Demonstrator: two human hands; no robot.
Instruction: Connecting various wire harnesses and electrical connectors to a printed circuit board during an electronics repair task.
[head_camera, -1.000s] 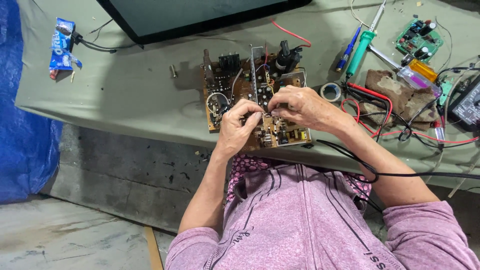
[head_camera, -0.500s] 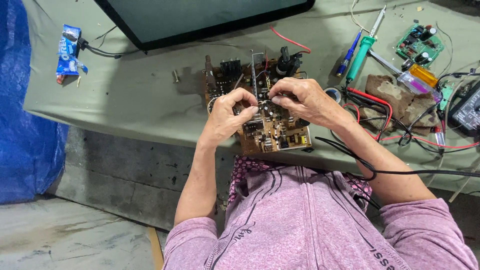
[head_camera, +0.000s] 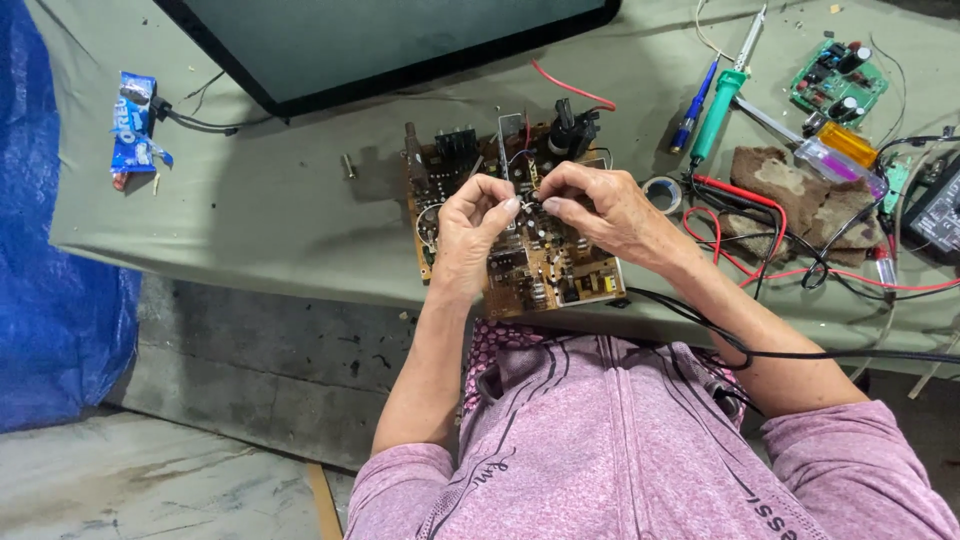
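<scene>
- While you leaned over the counter (head_camera: 250, 200), your left hand (head_camera: 470, 235) and right hand (head_camera: 600, 205) met above the brown circuit board (head_camera: 540, 265), which lay flat near the counter's front edge, straight ahead of you.
- Your left hand's fingertips were pinched together on something very small at the board's middle; what it was I could not tell.
- Your right hand's fingers were likewise drawn together, tips nearly touching those of the left, over the same spot; whether they clamped a part or a wire was too small to see.
- As for progress, I judged the work was in mid-course: the board was still bare and open, its parts exposed, and the tools lay unused off to your right.
- The green-handled soldering iron (head_camera: 720, 95) rested well apart from both hands, beside a blue pen (head_camera: 693, 110), so any soldering looked not yet in hand.
- A small roll of tape (head_camera: 660, 190) sat just beside your right hand, and red test leads (head_camera: 770, 215) looped across a brown rag (head_camera: 800, 195).
- A small green circuit board (head_camera: 838, 80) lay at the far right, untouched.
- For packages: a blue snack wrapper (head_camera: 133, 125) with white lettering lay crumpled at the counter's far left, near a black cable.
- A dark flat screen (head_camera: 400, 40) lay face up along the counter's back edge.
- An orange and purple plastic piece (head_camera: 840, 155) sat by the rag; no label on it was legible.
</scene>
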